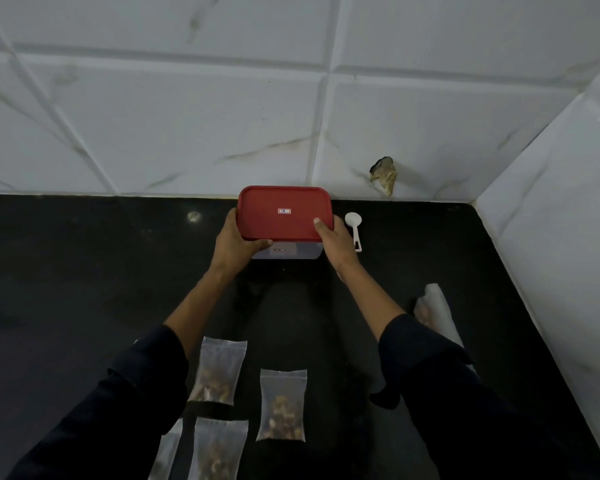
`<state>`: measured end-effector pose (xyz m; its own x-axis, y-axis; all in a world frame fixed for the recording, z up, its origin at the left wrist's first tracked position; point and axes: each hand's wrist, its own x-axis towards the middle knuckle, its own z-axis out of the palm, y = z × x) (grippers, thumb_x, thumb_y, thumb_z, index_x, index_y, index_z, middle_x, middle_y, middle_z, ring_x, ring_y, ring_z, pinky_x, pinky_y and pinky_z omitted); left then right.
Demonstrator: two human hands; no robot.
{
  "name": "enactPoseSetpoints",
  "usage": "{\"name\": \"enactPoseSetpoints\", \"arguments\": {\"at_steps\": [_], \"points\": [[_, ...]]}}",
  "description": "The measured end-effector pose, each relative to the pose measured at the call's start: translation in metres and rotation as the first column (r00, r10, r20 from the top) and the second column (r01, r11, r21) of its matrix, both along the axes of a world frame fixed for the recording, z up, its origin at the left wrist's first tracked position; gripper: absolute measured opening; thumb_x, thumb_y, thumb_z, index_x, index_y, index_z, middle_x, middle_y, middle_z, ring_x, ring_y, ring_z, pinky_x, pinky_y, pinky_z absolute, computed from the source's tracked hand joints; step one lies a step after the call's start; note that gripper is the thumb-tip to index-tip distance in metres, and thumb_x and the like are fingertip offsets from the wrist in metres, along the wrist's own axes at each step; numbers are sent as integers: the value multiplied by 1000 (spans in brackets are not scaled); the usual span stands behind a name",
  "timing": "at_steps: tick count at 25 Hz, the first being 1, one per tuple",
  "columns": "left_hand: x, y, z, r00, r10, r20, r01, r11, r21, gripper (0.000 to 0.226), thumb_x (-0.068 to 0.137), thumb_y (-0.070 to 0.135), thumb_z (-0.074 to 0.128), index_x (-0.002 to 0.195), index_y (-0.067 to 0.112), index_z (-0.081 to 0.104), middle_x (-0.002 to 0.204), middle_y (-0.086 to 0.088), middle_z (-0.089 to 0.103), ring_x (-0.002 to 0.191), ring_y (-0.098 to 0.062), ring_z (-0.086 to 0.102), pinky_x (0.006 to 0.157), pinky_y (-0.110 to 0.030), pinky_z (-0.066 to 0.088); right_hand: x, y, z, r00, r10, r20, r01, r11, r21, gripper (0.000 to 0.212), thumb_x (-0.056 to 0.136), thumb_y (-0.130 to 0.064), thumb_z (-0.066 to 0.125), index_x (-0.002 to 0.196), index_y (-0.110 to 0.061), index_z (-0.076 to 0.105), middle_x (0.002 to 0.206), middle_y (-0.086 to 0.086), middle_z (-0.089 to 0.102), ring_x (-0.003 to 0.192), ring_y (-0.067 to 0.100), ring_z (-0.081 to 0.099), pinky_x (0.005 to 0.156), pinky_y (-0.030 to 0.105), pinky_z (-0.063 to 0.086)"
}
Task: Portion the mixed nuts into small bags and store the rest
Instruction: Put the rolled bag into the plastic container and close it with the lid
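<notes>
A clear plastic container (284, 251) with a red lid (284, 213) stands on the black counter close to the tiled wall. My left hand (234, 242) grips its left side, thumb under the lid's front edge. My right hand (336, 242) grips the right side, thumb on top of the lid. Several small clear bags of mixed nuts lie flat near me: one (219, 372), one (283, 407) and one (219, 452) at the bottom edge. Part of another bag (167, 452) shows beside my left sleeve.
A white scoop (354, 230) lies just right of the container. A larger clear bag with nuts (433, 311) rests at the right, partly behind my right arm. Tiled walls close the counter (84, 271) at the back and right; a hole (383, 174) marks the back wall.
</notes>
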<state>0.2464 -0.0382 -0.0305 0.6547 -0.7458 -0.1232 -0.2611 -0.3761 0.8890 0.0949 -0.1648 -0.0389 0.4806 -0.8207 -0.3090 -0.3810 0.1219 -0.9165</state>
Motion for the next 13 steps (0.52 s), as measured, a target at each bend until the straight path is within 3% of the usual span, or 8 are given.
{"name": "enactPoseSetpoints", "arguments": {"at_steps": [4, 8, 13], "points": [[-15, 17, 19, 999, 21, 26, -19, 998, -62, 81, 74, 12, 80, 140, 11, 33, 130, -2, 50, 110, -9, 47, 86, -21, 43, -15, 14, 13, 999, 11, 47, -10, 999, -33, 40, 101, -37, 42, 136, -17, 44, 123, -1, 58, 109, 13, 56, 94, 30, 46], [-62, 45, 28, 999, -39, 19, 41, 988, -148, 76, 75, 4, 75, 140, 15, 35, 115, 12, 50, 99, 1, 52, 69, -1, 44, -64, 41, 25, 992, -57, 117, 60, 998, -28, 38, 102, -34, 40, 137, -22, 44, 122, -4, 57, 111, 13, 56, 95, 33, 48], [-128, 79, -4, 995, -102, -1, 101, 986, -134, 73, 80, 4, 71, 141, 22, 35, 118, 18, 50, 111, 1, 50, 90, -11, 44, -145, 77, 7, 981, -187, 54, 185, 982, 38, 39, 102, -25, 40, 140, -21, 43, 127, -4, 55, 111, 11, 54, 100, 38, 46]]}}
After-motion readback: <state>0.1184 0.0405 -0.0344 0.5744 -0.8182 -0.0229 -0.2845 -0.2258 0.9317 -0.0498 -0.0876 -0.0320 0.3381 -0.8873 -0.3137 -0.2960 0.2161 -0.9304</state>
